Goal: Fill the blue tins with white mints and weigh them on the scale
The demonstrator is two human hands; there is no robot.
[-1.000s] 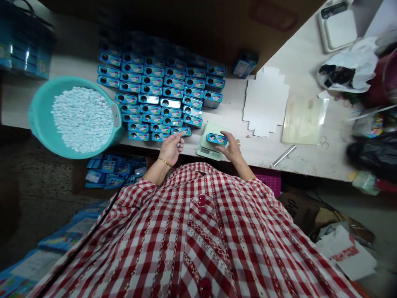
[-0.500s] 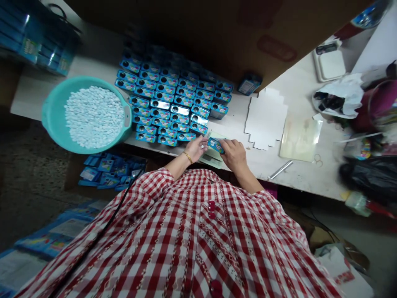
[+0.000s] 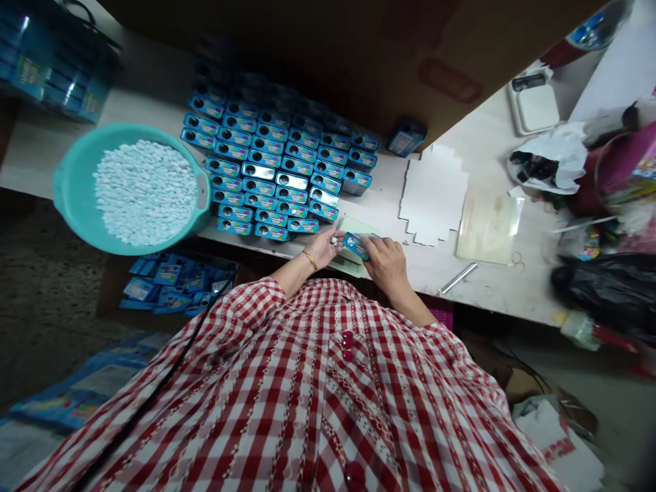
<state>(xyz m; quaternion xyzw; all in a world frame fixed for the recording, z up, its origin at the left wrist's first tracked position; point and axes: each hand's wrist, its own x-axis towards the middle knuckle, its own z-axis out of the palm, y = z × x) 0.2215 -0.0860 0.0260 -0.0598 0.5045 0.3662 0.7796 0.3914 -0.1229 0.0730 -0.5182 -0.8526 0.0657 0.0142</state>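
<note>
My right hand is closed on a small blue box with white showing in its round opening. Just left of it, my left hand holds small white pieces at its fingers, palm turned up. Pale green sheets lie on the table under and behind the hands. Rows of similar blue boxes stand beyond my left hand. A turquoise basin at the left holds a heap of white pieces.
A large cardboard box stands behind the rows. White card, a clear sheet and a metal tube lie to the right. A carton of blue packs sits below the table edge.
The view has shifted slightly, so the basin and boxes appear further left. Both hands stay close together, the right still holding the blue box and the left the white pieces.
</note>
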